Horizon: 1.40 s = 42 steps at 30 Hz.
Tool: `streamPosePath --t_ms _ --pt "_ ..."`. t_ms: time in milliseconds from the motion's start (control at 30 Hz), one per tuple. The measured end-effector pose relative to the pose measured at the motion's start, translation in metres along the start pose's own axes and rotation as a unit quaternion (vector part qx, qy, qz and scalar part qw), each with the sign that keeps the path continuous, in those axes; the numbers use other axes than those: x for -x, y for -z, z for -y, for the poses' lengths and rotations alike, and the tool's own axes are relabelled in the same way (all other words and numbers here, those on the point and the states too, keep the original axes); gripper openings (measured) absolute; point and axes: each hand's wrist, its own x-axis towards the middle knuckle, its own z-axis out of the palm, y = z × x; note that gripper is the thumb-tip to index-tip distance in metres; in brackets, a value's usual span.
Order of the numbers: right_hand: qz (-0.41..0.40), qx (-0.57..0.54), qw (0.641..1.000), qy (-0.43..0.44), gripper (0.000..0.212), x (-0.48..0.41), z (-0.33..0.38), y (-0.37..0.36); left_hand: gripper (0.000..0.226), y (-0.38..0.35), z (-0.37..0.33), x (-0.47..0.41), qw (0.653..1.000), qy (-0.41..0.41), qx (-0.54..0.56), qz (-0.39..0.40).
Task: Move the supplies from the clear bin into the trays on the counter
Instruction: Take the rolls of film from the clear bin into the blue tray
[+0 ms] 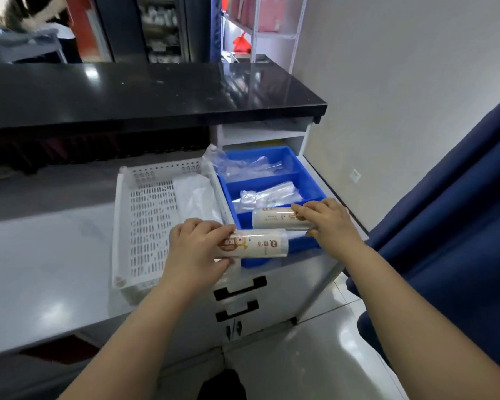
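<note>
— Where are your hands?

— My left hand (198, 249) is wrapped around one end of a white roll (257, 245), fingers curled over the top, thumb under. The roll lies sideways, held just above the seam between the white perforated tray (145, 226) and the blue divided tray (309, 180). Its free end reaches over the blue tray's near corner.

— And the right?

— My right hand (329, 222) grips the second roll (274, 217) by its right end, fingers on top, thumb at the lower edge. That roll sits low in the nearest compartment of the blue tray (resting on the bottom or just above it, I cannot tell).

— What else is in the trays?

— Clear plastic packets (269, 194) in the middle compartment, more clear wrap (243, 164) in the far one, spilling over the left wall. The white tray holds a pale sheet or bag (195, 197) along its right side; the rest shows bare slots.

— Setting?

— Both trays on a white counter (55, 255), black-topped ledge (145, 90) behind, drawers with black handles (240, 287) below. Blue curtain (459, 212) on my right.
</note>
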Motion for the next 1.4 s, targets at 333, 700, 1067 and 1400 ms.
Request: streamPosePath --t_ms 333,700,1067,1400 --pt "0.099 -0.058 0.991 0.075 0.058 -0.064 -0.042 -0.053 0.06 -0.058 0.025 -0.128 0.999 0.039 0.009 0.005" --pt "0.199 -0.094 0.926 0.307 0.038 -0.085 -0.076 -0.062 0.063 -0.108 -0.016 -0.149 0.984 0.171 -0.038 -0.017" --pt "0.222 0.0 0.917 0.332 0.051 -0.099 -0.056 -0.055 0.063 -0.099 -0.044 -0.12 0.951 0.286 -0.098 -0.062" --pt "0.286 -0.146 0.911 0.26 0.04 -0.087 -0.053 -0.033 0.062 -0.082 -0.031 -0.103 0.939 0.317 -0.111 -0.078"
